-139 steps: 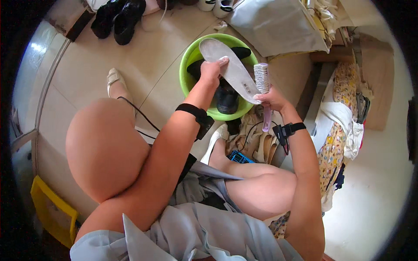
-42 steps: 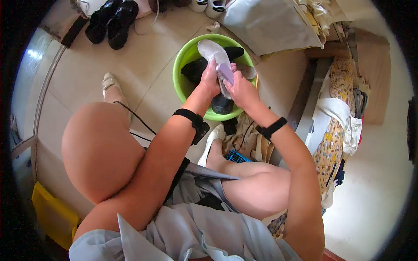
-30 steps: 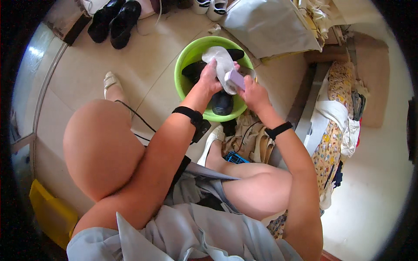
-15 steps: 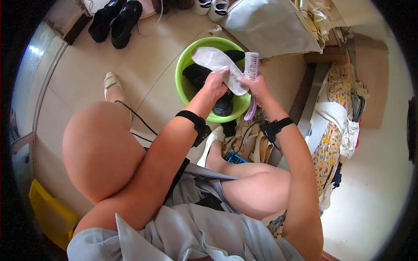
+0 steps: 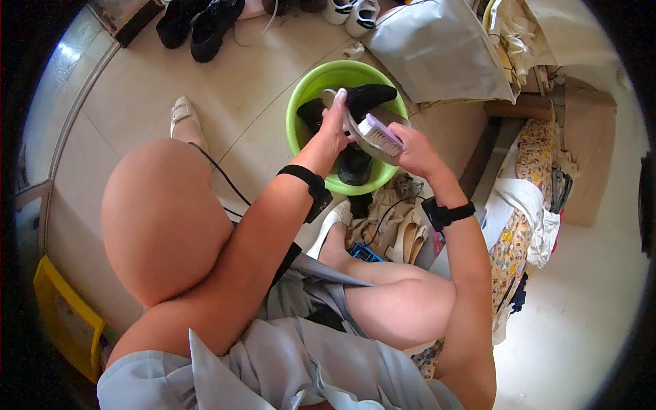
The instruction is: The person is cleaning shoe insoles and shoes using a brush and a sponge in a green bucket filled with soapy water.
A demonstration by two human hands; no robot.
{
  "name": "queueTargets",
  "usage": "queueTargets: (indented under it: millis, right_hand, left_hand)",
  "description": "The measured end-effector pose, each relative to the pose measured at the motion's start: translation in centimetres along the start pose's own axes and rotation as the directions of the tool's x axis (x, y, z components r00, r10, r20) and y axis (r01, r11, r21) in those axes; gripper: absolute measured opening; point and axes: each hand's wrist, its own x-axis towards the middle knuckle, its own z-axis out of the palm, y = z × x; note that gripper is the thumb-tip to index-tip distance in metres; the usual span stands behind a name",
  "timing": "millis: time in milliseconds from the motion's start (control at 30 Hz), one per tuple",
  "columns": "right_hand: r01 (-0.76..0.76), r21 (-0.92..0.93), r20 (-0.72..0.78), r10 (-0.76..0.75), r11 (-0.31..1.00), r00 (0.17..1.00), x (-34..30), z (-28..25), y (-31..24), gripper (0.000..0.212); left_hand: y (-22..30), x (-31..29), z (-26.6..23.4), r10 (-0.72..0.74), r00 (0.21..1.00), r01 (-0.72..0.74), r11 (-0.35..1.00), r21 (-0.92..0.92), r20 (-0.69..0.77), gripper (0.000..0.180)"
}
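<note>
My left hand (image 5: 333, 126) grips an insole (image 5: 373, 149), now tilted nearly on edge with a greyish side showing. My right hand (image 5: 418, 152) is closed around a lilac scrub brush (image 5: 383, 135). Its white bristles lie against or very close to the insole; contact is hard to make out. Both hands are above a lime-green basin (image 5: 295, 96). Inside it are black shoes, one dark piece (image 5: 371, 98) at the far side and another (image 5: 355, 166) near the front rim. My hands and the insole partly cover them.
Black shoes (image 5: 212, 27) and white sneakers (image 5: 361, 17) stand at the back. A large pale bag (image 5: 437, 48) is behind the basin. Beige shoes (image 5: 408, 236) and a blue basket (image 5: 365, 253) sit near my foot. Patterned cloth (image 5: 526, 212) lies right; a yellow frame (image 5: 68, 314) stands left.
The insole has turned from flat, white side up, to nearly on edge. The brush has swung from upright beside the insole to slanting across it, bristles toward the left.
</note>
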Motion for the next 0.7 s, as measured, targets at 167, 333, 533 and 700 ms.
queueTargets:
  millis: [167,333,533,700]
  right_hand:
    - [0.064,0.051,0.069,-0.068,0.997,0.995,1.1,1.5,-2.1,0.031]
    - [-0.078,0.445,-0.098,0.135,0.892,0.986,0.4,2.8,1.6,0.033]
    - [-0.224,-0.138,-0.213,0.192,0.965,0.958,3.1,2.4,-0.8,0.045]
    - [-0.301,-0.320,-0.302,0.204,0.898,0.931,5.2,2.8,-0.7,0.040]
  left_hand:
    - [1.5,1.0,-2.2,0.176,0.952,-0.122,0.968,-0.218,0.252,0.035]
    - [1.0,0.3,-1.2,0.261,0.841,-0.123,0.945,-0.302,0.475,0.031]
    - [0.3,-1.5,-0.7,0.319,0.756,-0.381,0.924,-0.012,0.572,0.040]
    - [-1.1,-1.7,0.3,0.310,0.643,-0.636,0.726,0.262,0.701,0.060]
